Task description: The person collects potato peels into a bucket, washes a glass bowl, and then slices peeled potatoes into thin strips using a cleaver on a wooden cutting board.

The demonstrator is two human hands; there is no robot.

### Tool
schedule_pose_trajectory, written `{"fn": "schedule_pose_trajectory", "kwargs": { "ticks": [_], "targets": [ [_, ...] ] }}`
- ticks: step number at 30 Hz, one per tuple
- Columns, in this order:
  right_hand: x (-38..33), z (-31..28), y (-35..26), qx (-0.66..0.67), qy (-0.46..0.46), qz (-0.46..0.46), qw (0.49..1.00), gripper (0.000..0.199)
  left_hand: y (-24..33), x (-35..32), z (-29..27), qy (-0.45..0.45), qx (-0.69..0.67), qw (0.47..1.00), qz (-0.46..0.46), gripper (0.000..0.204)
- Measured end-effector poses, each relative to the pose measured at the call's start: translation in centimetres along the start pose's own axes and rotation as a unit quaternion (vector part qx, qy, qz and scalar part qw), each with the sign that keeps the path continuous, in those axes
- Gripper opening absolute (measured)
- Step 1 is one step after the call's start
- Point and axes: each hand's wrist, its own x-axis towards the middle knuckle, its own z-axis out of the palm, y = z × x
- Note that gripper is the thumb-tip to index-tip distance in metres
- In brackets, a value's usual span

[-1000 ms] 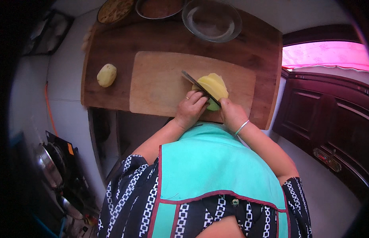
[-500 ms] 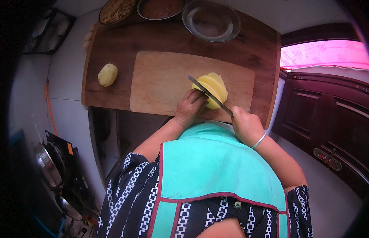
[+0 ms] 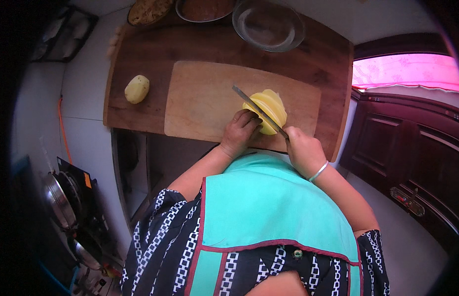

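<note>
Head view: left hand [image 3: 241, 132] pins the sliced potato [image 3: 267, 109] on the board [image 3: 200, 98], grip curled over its near side; right hand [image 3: 302, 150] grips the knife [image 3: 259, 112], blade resting on the slices. Fingertips sit close to the blade, so a slip could probably nick them.

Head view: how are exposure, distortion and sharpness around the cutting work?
Head view: even light on the cutting board; the pink window is overexposed; fisheye bends the table edge and blackens the corners; the knife, sliced potato, left hand and right hand look reasonably sharp.
</note>
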Motion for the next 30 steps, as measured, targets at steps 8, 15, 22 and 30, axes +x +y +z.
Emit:
{"fn": "schedule_pose_trajectory", "kwargs": {
  "ticks": [8, 15, 22, 30],
  "targets": [
    [-1.0, -0.6, 0.4, -0.027, -0.066, 0.017, 0.997, 0.012, -0.2, 0.3, 0.1, 0.006, -0.008, 1.000, 0.006, 0.025],
    [1.9, 5.9, 2.7, 0.007, -0.019, 0.023, 1.000, 0.018, 0.1, -0.1, 0.2, 0.015, -0.005, 1.000, 0.004, 0.026],
    [1.7, 6.3, 2.7, 0.049, 0.054, -0.033, 0.997, 0.029, -0.9, -1.6, 2.0, 0.068, -0.018, 0.997, 0.008, 0.027],
    [2.0, 6.1, 2.2, 0.019, 0.052, -0.058, 0.997, 0.037, -1.6, -3.1, 3.1, 0.105, 0.011, 0.994, 0.030, 0.028]
  ]
}}
